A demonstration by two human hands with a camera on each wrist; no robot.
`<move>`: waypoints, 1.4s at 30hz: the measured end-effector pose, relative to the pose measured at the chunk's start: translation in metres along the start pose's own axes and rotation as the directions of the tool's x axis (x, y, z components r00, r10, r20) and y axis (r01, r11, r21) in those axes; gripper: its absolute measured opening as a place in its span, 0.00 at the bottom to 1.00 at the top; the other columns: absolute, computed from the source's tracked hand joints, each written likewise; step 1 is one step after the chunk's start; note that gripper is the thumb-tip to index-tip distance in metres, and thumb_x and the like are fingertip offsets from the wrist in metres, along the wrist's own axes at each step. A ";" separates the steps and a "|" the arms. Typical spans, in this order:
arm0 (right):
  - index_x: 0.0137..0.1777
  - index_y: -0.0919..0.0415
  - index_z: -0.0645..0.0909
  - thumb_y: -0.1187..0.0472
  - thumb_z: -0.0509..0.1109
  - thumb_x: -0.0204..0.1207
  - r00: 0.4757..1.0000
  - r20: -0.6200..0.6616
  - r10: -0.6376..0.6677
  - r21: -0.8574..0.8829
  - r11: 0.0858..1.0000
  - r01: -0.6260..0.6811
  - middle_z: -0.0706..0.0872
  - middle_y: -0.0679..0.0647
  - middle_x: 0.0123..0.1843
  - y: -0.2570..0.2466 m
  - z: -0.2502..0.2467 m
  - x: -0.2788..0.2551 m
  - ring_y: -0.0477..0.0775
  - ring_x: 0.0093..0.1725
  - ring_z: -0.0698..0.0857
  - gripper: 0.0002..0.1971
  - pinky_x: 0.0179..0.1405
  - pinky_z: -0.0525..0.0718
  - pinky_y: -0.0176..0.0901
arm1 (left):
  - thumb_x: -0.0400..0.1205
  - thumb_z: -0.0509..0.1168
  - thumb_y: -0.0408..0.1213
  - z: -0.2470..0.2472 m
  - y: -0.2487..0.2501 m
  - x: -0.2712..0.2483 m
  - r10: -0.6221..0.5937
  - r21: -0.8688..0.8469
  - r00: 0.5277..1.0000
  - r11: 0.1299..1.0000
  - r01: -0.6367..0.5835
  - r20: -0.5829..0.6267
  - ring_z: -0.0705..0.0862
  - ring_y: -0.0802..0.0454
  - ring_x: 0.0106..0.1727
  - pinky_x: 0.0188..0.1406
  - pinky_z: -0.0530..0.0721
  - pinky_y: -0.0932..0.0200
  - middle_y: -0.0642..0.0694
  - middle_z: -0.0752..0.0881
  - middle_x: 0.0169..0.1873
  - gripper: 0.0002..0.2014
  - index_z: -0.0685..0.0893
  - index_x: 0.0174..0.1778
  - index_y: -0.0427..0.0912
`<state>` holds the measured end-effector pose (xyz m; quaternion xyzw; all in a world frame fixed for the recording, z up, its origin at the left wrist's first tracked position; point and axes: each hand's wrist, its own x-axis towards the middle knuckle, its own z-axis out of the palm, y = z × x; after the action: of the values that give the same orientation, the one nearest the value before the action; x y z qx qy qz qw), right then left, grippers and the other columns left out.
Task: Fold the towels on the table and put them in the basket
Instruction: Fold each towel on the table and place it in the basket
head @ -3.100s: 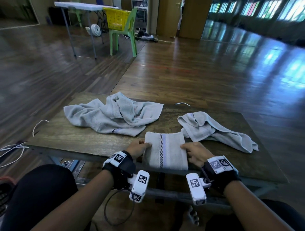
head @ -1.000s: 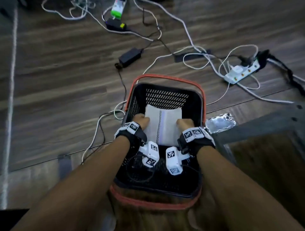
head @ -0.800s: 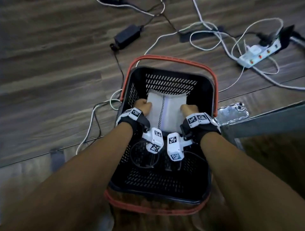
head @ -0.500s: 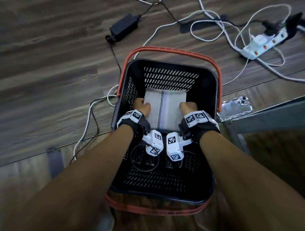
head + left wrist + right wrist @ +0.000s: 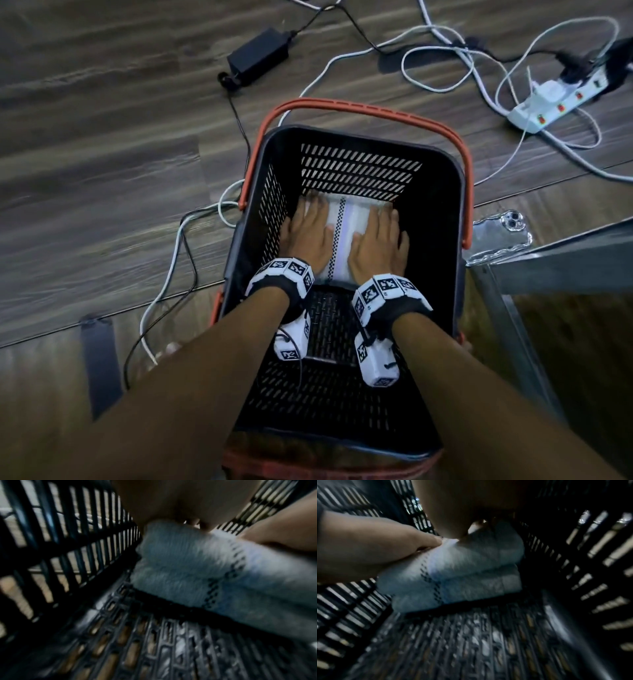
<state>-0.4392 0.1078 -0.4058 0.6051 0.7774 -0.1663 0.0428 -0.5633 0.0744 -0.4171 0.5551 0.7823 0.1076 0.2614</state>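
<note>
A folded white towel point(image 5: 346, 233) with a checkered stripe lies on the floor of the black basket point(image 5: 442, 212), against its far wall. My left hand point(image 5: 306, 233) lies flat on the towel's left half, fingers straight. My right hand point(image 5: 378, 240) lies flat on its right half in the same way. In the left wrist view the towel point(image 5: 197, 568) shows stacked folds under my palm, with the right hand point(image 5: 283, 531) beside it. In the right wrist view the towel point(image 5: 462, 574) sits on the slotted floor, with the left hand point(image 5: 368, 545) on it.
The basket has orange handles point(image 5: 363, 109) and stands on a wooden floor. A black power adapter point(image 5: 258, 56), a white power strip point(image 5: 561, 99) and loose cables lie beyond it. A phone in a clear case point(image 5: 500, 236) lies at its right, by a metal table frame point(image 5: 548, 267).
Both hands gripped the towel's sides and lowered it into the basket. They have now let go and lie flat on top of it, with the towel on the basket floor.
</note>
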 end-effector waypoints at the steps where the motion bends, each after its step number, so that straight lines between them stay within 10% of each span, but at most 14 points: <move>1: 0.83 0.62 0.46 0.53 0.49 0.83 1.000 0.008 -0.010 -0.013 1.000 0.010 0.44 0.58 0.85 0.003 0.007 0.000 0.56 0.84 0.44 0.30 0.81 0.48 0.58 | 0.87 0.43 0.45 0.006 -0.002 0.000 0.000 0.032 1.000 0.999 -0.001 0.022 0.41 0.47 0.84 0.82 0.50 0.41 0.48 0.43 0.83 0.28 0.42 0.82 0.46; 7: 0.82 0.64 0.48 0.53 0.49 0.83 0.993 -0.111 -0.034 0.008 0.999 0.035 0.47 0.60 0.85 0.003 0.032 -0.002 0.59 0.84 0.46 0.30 0.81 0.48 0.58 | 0.87 0.41 0.47 0.027 -0.008 0.003 0.009 0.146 0.999 0.989 -0.002 -0.051 0.39 0.43 0.83 0.81 0.47 0.43 0.48 0.39 0.83 0.29 0.38 0.82 0.46; 12: 0.82 0.63 0.49 0.55 0.54 0.82 0.983 0.181 0.036 0.030 0.999 -0.043 0.44 0.60 0.85 -0.006 -0.007 -0.003 0.59 0.84 0.44 0.31 0.78 0.56 0.61 | 0.86 0.46 0.44 -0.009 0.012 -0.007 -0.098 0.267 0.974 0.963 0.040 0.206 0.38 0.41 0.83 0.80 0.46 0.38 0.43 0.40 0.83 0.30 0.41 0.82 0.41; 15: 0.64 0.67 0.74 0.53 0.57 0.80 0.935 0.352 0.049 0.088 0.993 -0.085 0.74 0.67 0.70 -0.011 -0.059 -0.008 0.65 0.64 0.76 0.20 0.59 0.76 0.53 | 0.85 0.51 0.43 -0.058 0.034 -0.024 -0.166 0.261 0.938 0.962 0.086 0.303 0.63 0.39 0.78 0.75 0.63 0.38 0.36 0.66 0.76 0.22 0.67 0.73 0.38; 18: 0.46 0.70 0.80 0.51 0.56 0.82 0.931 0.362 -0.045 0.180 0.983 -0.022 0.81 0.61 0.43 -0.017 -0.130 -0.031 0.59 0.41 0.77 0.21 0.40 0.73 0.43 | 0.84 0.52 0.46 -0.122 0.060 -0.049 -0.115 0.237 0.961 0.970 0.054 0.252 0.81 0.37 0.58 0.57 0.79 0.46 0.37 0.82 0.59 0.17 0.78 0.57 0.38; 22: 0.34 0.66 0.78 0.52 0.58 0.83 0.967 0.220 -0.129 0.180 0.980 0.090 0.82 0.64 0.39 -0.023 -0.253 -0.077 0.63 0.47 0.81 0.21 0.38 0.73 0.44 | 0.80 0.55 0.47 -0.215 0.111 -0.090 -0.024 0.208 0.994 0.978 0.001 0.111 0.84 0.37 0.49 0.49 0.83 0.49 0.36 0.86 0.51 0.14 0.77 0.41 0.41; 25: 0.33 0.63 0.78 0.53 0.60 0.82 0.988 0.078 -0.132 0.257 0.960 0.108 0.83 0.65 0.43 -0.019 -0.351 -0.122 0.58 0.44 0.81 0.18 0.45 0.77 0.41 | 0.81 0.57 0.45 -0.282 0.164 -0.134 0.075 0.217 0.997 0.973 -0.071 -0.013 0.83 0.36 0.57 0.54 0.80 0.50 0.35 0.85 0.56 0.17 0.82 0.54 0.36; 31: 0.58 0.70 0.84 0.50 0.59 0.82 0.972 -0.190 -0.139 0.166 0.971 0.171 0.86 0.65 0.57 0.005 -0.505 -0.235 0.63 0.57 0.83 0.22 0.53 0.78 0.46 | 0.78 0.55 0.50 -0.371 0.265 -0.240 0.265 0.252 0.954 0.941 -0.224 -0.142 0.83 0.37 0.55 0.55 0.82 0.48 0.40 0.85 0.57 0.17 0.83 0.50 0.43; 36: 0.56 0.70 0.84 0.46 0.58 0.82 0.947 -0.308 -0.088 0.084 0.989 0.120 0.87 0.67 0.55 0.057 -0.569 -0.329 0.64 0.55 0.84 0.25 0.54 0.80 0.49 | 0.83 0.56 0.50 -0.395 0.345 -0.310 0.441 0.322 0.885 0.868 -0.379 -0.147 0.81 0.39 0.62 0.58 0.78 0.52 0.37 0.82 0.63 0.20 0.79 0.63 0.40; 42: 0.55 0.70 0.84 0.46 0.59 0.82 0.918 -0.383 0.100 0.121 0.991 -0.058 0.88 0.65 0.51 0.140 -0.586 -0.431 0.63 0.50 0.87 0.24 0.55 0.83 0.51 | 0.83 0.56 0.51 -0.367 0.432 -0.354 0.646 0.321 0.760 0.734 -0.598 -0.063 0.82 0.39 0.57 0.58 0.81 0.48 0.37 0.85 0.56 0.20 0.82 0.54 0.38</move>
<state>-0.1124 -0.0799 0.2319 0.6583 0.7353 -0.0828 -0.1381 -0.3187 -0.0521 0.1923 0.8052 0.5769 0.1235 0.0605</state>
